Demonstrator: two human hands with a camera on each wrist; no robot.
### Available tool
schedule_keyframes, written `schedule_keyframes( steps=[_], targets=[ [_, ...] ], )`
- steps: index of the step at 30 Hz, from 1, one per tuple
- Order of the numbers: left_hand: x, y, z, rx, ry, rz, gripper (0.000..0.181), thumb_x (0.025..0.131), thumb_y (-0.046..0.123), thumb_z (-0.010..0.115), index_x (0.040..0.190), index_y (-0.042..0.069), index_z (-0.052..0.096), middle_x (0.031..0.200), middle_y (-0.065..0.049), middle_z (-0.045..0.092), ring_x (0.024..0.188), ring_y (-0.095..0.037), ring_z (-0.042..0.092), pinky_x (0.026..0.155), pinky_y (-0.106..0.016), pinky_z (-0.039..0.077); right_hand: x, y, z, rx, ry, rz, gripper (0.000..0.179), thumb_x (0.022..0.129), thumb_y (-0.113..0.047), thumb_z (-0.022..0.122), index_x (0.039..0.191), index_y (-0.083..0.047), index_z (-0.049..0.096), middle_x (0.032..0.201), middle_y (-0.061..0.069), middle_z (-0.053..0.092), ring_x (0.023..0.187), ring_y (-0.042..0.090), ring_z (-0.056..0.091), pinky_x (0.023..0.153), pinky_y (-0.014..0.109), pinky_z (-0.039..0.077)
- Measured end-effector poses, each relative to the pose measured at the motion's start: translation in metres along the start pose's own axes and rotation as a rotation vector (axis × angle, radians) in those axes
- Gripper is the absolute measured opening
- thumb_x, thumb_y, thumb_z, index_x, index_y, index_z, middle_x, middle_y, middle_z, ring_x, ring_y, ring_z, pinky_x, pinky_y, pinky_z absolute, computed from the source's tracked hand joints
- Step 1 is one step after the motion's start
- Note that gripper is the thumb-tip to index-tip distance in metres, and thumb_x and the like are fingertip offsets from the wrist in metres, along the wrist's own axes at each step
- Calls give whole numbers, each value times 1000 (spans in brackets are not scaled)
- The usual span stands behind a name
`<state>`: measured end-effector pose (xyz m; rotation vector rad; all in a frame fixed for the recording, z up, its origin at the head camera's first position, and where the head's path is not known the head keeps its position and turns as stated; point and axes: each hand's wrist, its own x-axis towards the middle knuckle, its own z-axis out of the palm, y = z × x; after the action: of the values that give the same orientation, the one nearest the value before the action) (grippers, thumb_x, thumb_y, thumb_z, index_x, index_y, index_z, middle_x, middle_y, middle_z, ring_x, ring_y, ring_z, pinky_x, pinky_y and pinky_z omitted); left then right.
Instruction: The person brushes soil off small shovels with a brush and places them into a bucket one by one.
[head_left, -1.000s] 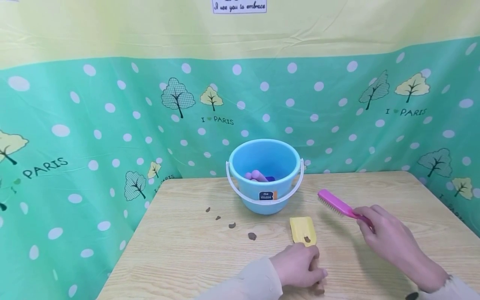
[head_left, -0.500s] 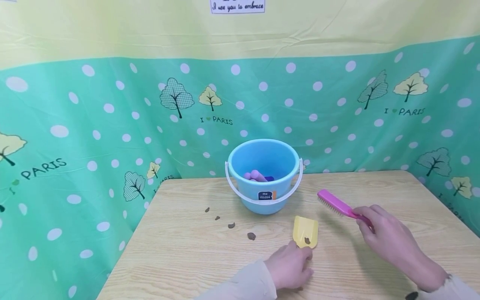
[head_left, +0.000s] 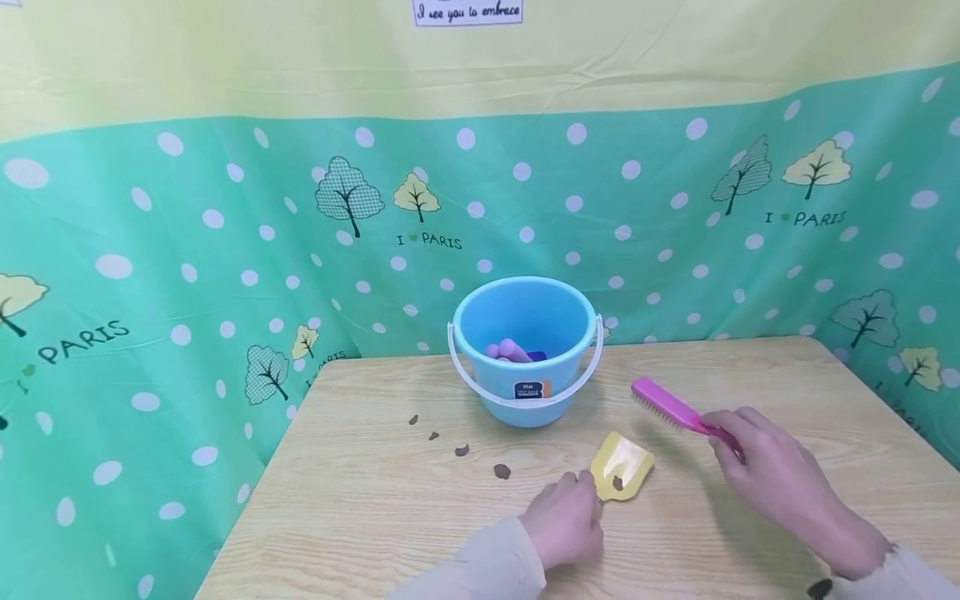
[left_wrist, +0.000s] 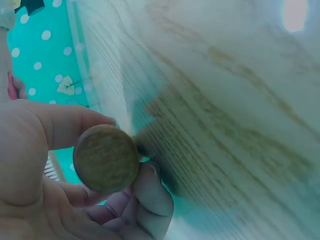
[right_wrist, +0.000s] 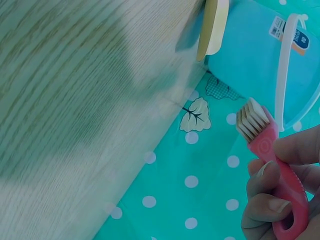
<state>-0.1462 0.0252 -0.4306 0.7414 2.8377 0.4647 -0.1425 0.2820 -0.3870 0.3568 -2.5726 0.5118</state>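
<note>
My left hand (head_left: 585,493) grips the handle of a small yellow scoop (head_left: 621,465) near the table's front. Its blade angles up and to the right, with a brown crumb (head_left: 617,482) on it. In the left wrist view my thumb and fingers (left_wrist: 150,182) curl round the round wooden handle end (left_wrist: 106,159). My right hand (head_left: 723,437) holds a pink brush (head_left: 670,407) by its handle, bristles down, just right of the scoop. The right wrist view shows the brush (right_wrist: 267,145) held above the table, with the scoop (right_wrist: 212,27) beyond it.
A light blue bucket (head_left: 525,392) with a white handle stands mid-table behind the scoop, with purple and blue items inside. Several brown crumbs (head_left: 502,471) lie in a line to the left of the scoop. A green dotted cloth (head_left: 187,250) surrounds the wooden table (head_left: 360,517).
My left hand has shifted left and a little forward, and the scoop's blade has swung to the right with the crumb still on it. The right hand and brush have barely moved.
</note>
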Motion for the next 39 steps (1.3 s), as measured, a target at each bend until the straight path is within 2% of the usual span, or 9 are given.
schedule_keyframes(
  steps=[6, 13, 20, 26, 32, 39],
  targets=[
    [5, -2, 2, 3, 32, -11, 11, 88, 20, 60, 90, 9, 58, 69, 2, 47, 55, -9, 43, 46, -22, 37, 0, -1, 0, -3, -3, 5, 25, 79, 0, 68, 104, -6, 68, 84, 2, 60, 61, 10, 43, 45, 22, 34],
    [5, -8, 6, -98, 64, -33, 13, 83, 18, 61, 75, 16, 51, 65, 6, 45, 52, -9, 42, 44, -23, 37, 0, 0, 2, -3, -4, 12, 26, 79, 0, 68, 104, -6, 68, 85, 2, 60, 60, 11, 42, 45, 21, 33],
    [0, -12, 3, -169, 94, -19, 14, 81, 15, 60, 72, 17, 48, 62, 7, 45, 49, -8, 42, 43, -22, 36, 1, -3, 2, 7, -15, 12, 27, 79, 1, 69, 105, -6, 68, 85, 2, 60, 61, 10, 43, 45, 21, 34],
    [-6, -15, 1, -197, 86, -5, 12, 80, 12, 58, 72, 16, 50, 63, 8, 46, 49, -7, 42, 43, -22, 36, 1, -7, 3, 20, -42, 28, 28, 79, 1, 69, 107, -7, 68, 85, 2, 60, 62, 11, 44, 46, 21, 35],
    [-10, -19, -5, -228, 66, 9, 6, 77, 10, 58, 77, 15, 55, 66, 9, 48, 51, -5, 44, 45, -20, 38, 0, -8, 4, 15, -14, 0, 28, 78, 1, 69, 105, -8, 68, 83, -1, 59, 61, 8, 42, 45, 21, 34],
    [-18, -29, -16, -267, 53, -12, 9, 78, 11, 59, 77, 16, 53, 66, 8, 48, 52, -6, 44, 46, -21, 38, -1, -14, 4, 16, -13, -19, 28, 78, 0, 70, 104, -8, 69, 83, -3, 58, 62, 6, 43, 47, 21, 37]
  ],
)
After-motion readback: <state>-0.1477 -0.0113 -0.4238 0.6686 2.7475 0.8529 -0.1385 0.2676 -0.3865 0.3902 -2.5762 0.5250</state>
